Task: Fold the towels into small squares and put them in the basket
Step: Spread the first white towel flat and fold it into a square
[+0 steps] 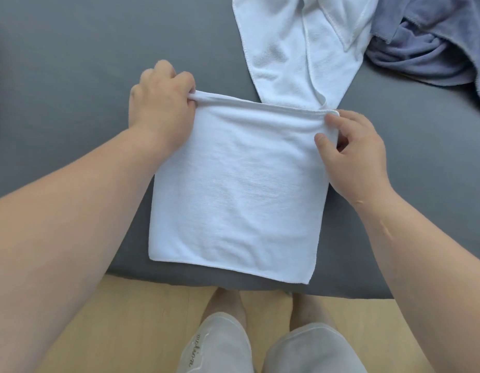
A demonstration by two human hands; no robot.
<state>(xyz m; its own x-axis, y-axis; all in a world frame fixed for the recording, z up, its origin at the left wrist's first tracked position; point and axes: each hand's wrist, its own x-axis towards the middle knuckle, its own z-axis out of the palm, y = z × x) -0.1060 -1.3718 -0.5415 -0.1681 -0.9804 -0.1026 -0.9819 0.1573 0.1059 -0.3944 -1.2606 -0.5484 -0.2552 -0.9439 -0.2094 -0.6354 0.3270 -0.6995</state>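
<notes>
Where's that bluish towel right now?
In the head view, the bluish towel lies crumpled at top right on the grey surface, beside the loose white towel.

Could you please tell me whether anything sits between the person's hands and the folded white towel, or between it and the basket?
Nothing does: the left hand grips the folded white towel at its far left corner, the right hand pinches the far right one. The basket is out of view, so that path cannot be judged.

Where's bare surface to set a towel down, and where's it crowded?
Bare: grey surface left of and beyond the left hand; a patch right of the right hand, nearer than the blue towel. Crowded: far right, loose white towel reaching the folded towel, blue towel beside it.
</notes>
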